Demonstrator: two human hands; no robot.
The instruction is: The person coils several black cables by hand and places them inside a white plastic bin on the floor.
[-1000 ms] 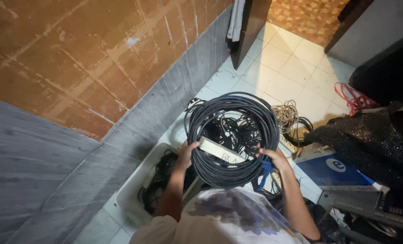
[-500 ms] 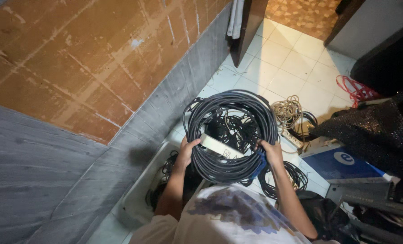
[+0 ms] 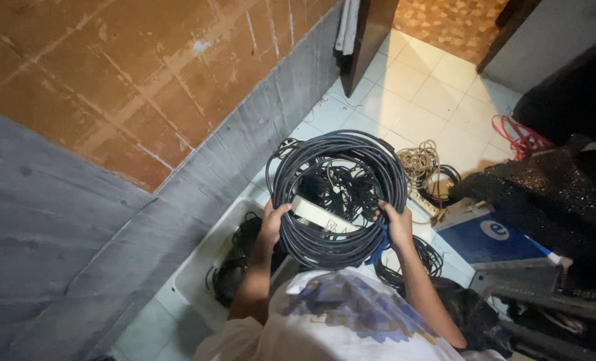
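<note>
We hold a big coil of black cable (image 3: pixel 338 194) upright over the white tub (image 3: pixel 197 267) by the wall, our left hand (image 3: pixel 274 220) clenched on its left side, our right hand (image 3: pixel 397 224) gripping its right side. A white power strip (image 3: pixel 321 215) lies across the lower loops. To do this well, we judge both grips should stay even so the loops keep together, and the strip should not slip free.

Dim, warm indoor light, brightest on the floor tiles (image 3: pixel 411 100); deep right-side shadows, soft wide-angle edges.
</note>
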